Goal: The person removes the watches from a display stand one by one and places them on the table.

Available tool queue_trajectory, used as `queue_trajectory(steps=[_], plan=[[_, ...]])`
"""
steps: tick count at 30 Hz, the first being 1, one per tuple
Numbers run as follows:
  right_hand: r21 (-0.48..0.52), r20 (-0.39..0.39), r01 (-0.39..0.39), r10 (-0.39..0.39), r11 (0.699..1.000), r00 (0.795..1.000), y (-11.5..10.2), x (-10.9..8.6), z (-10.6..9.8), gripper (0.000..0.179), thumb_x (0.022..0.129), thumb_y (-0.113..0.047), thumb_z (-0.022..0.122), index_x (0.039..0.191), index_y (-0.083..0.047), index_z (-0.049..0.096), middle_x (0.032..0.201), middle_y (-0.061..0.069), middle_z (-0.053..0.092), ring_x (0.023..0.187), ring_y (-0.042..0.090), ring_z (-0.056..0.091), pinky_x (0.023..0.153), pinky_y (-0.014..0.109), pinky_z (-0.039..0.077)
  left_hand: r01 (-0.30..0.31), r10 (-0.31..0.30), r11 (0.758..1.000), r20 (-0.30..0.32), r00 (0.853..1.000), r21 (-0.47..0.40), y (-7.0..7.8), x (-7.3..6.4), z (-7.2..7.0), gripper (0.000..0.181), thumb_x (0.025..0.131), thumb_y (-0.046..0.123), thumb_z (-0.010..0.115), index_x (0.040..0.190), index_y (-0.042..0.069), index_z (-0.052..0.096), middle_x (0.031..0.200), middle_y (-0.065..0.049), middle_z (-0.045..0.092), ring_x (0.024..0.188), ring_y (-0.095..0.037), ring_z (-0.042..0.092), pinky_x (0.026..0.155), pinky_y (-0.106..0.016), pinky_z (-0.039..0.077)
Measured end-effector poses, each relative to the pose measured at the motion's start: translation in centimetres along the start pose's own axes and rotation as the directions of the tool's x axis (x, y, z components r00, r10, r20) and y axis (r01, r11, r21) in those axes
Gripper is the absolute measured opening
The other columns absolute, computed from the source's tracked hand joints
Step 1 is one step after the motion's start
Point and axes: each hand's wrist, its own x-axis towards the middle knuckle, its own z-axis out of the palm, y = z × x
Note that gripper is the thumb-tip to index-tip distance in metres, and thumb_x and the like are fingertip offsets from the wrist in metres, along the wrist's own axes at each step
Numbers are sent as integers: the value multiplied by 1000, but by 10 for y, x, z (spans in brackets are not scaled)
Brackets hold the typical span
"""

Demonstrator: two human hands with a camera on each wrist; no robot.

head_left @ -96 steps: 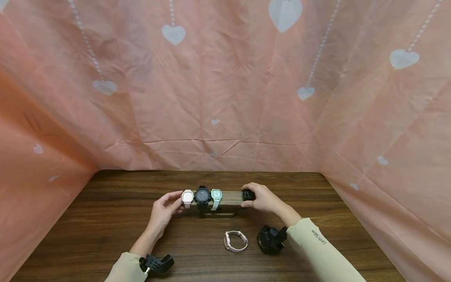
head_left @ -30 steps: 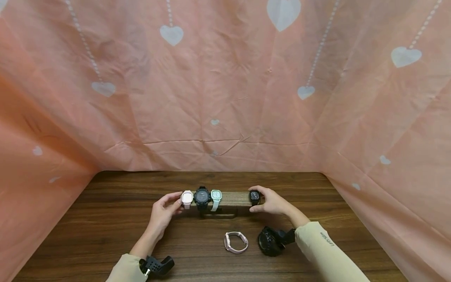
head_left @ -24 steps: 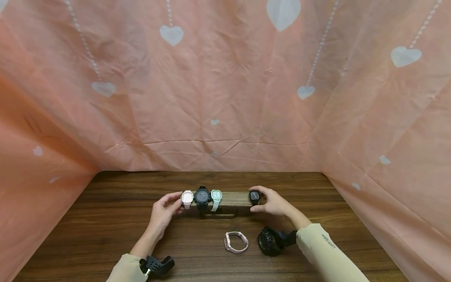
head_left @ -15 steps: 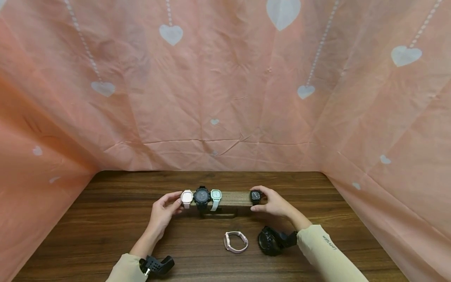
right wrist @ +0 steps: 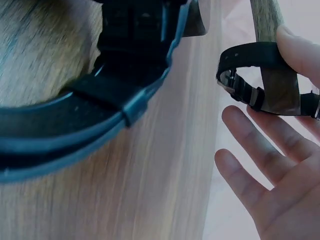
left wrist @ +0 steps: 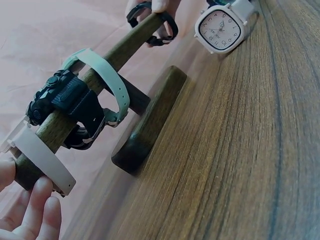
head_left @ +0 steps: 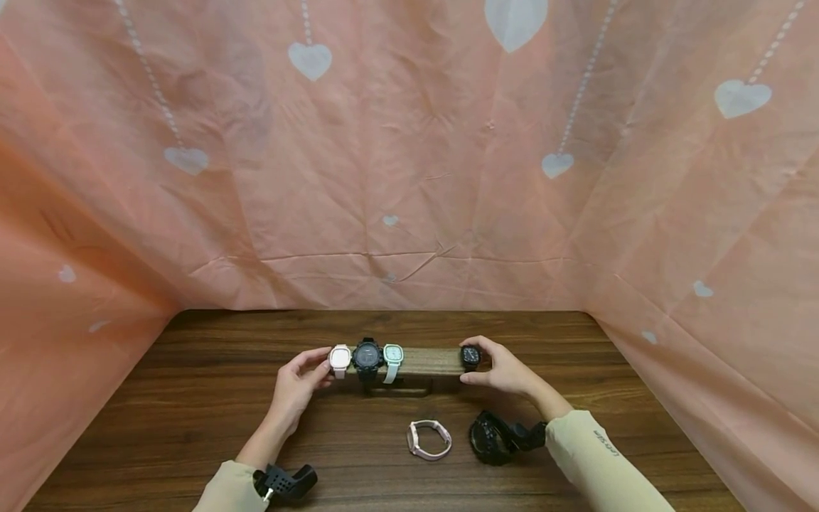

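A wooden watch stand with a crossbar (head_left: 431, 361) rests on the table. My left hand (head_left: 297, 384) holds the bar's left end, fingertips beside a pale pink square watch (head_left: 340, 358). Right of it on the bar are a chunky black watch (head_left: 367, 355) and a mint-green watch (head_left: 393, 353). At the bar's right end my right hand (head_left: 502, 366) pinches a small black square watch (head_left: 470, 355). In the right wrist view its buckled strap (right wrist: 255, 55) loops around the bar, thumb on top, other fingers spread below.
A pale pink watch (head_left: 411, 435) lies on its side on the table in front of the stand. Right of it sits a bulky black watch (head_left: 488, 439), close to the right wrist's camera mount. A pink heart-patterned curtain (head_left: 384, 178) surrounds the table's back and sides.
My right hand has slid the small black watch rightward along the bar to its end, turning its face up. The left hand stays in place.
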Motion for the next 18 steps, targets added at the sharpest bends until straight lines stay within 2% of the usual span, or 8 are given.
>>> queue_trajectory(steps=[4, 12, 18], plan=[[24, -22, -6, 6, 1000, 1000, 17, 0, 1, 54, 80, -10, 74, 124, 4, 47, 102, 13, 59, 89, 21, 59, 76, 43, 51, -4, 4, 1000, 2, 1000, 0, 1, -1, -2, 30, 88, 4, 63, 117, 1, 61, 109, -16, 60, 74, -16, 64, 71, -36, 55], [84, -74, -2, 8, 996, 997, 17, -2, 6, 56, 80, -10, 74, 125, 8, 46, 102, 16, 59, 87, 22, 61, 73, 31, 53, 2, -2, 1000, 1, 1000, 5, 1, -2, -3, 31, 88, 4, 63, 118, 1, 61, 110, -17, 60, 74, -16, 64, 70, -33, 55], [125, -98, -2, 14, 992, 995, 16, 0, 10, 55, 79, -9, 74, 124, 8, 47, 105, 18, 58, 90, 21, 61, 76, 29, 53, 5, -5, 1000, 1, 1000, 8, 1, -1, -3, 31, 88, 5, 63, 118, 1, 60, 110, -16, 60, 74, -16, 64, 71, -34, 55]])
